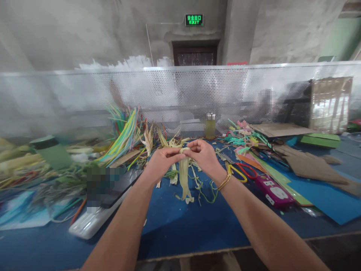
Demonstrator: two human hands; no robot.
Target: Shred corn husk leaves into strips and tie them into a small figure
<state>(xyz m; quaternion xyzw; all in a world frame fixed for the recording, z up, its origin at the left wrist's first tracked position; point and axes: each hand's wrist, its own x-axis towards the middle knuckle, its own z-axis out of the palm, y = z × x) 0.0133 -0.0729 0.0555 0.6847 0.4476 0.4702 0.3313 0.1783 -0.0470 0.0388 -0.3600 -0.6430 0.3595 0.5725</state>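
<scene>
My left hand (161,161) and my right hand (203,155) meet above the blue table (183,226), both pinching the top end of a pale yellow-green corn husk strip (184,175). The strip hangs down between my wrists and its lower end curls just above the table. A gold bracelet (224,181) sits on my right wrist. More dried husks (158,141) lie just behind my hands.
Coloured straws (126,131) fan out at the left. Scissors with red and yellow handles (239,171) and a pink case (273,192) lie to the right, beside cardboard (310,165) and green sheets. A small bottle (210,126) stands by the perforated metal screen (197,90).
</scene>
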